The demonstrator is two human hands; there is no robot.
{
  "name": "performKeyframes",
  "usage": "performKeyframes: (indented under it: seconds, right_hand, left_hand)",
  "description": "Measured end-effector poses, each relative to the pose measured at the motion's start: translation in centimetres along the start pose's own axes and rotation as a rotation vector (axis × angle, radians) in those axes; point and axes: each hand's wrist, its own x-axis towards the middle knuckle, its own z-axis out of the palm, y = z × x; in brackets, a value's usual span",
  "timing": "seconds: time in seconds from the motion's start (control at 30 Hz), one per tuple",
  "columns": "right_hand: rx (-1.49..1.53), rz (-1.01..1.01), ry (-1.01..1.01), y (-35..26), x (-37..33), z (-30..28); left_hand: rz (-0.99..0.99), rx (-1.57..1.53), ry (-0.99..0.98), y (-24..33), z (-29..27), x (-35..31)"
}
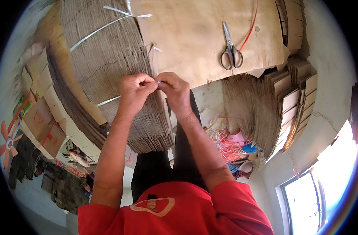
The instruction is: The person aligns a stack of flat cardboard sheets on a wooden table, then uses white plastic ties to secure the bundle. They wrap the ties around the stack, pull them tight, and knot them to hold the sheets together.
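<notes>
A thick bundle of corrugated cardboard sheets (104, 66), stacked on edge, lies in front of me on a table. My left hand (135, 93) and my right hand (176, 93) meet over its right side, fingertips almost touching. Both are pinched on a thin white strap (109, 100), which runs across the bundle from the left; a small pale bit shows between the fingers. Farther up, a second white strap (98, 34) crosses the bundle and is knotted at the far end. Fingers hide most of the part that I hold.
Black-handled scissors (230, 53) lie on the brown tabletop (187, 35) to the right, beside a red strap (251, 29). Stacked cardboard (281, 98) stands on the right, more cardboard (65, 105) on the left. Tangled red and white strips (228, 143) lie below the table; an orange fan (9, 144) is far left.
</notes>
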Motion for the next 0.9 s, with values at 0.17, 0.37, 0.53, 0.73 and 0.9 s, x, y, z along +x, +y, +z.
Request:
performKeyframes:
  seconds: [0.17,0.37,0.53,0.73,0.9]
  right_hand:
    - [0.075,0.191,-0.415,-1.1,2.5,-2.8]
    - [-0.173,0.319,-0.639,-3.4,5.1,-2.9]
    - [-0.201,0.284,-0.342,-4.0,2.6,-1.4]
    - [-0.905,-0.426,-0.329,-3.6,1.5,-2.0]
    - [-1.208,-0.654,-0.396,-3.0,1.5,-2.5]
  left_hand:
    - [0.045,0.125,-0.051,-0.6,-0.8,-0.1]
    - [-0.028,0.150,-0.080,0.1,-0.9,0.3]
    - [-0.059,0.111,-0.105,0.1,-1.2,-0.1]
    - [0.318,0.432,-0.026,0.2,-1.6,-0.4]
    - [0.492,0.798,0.042,-0.3,-2.6,-0.7]
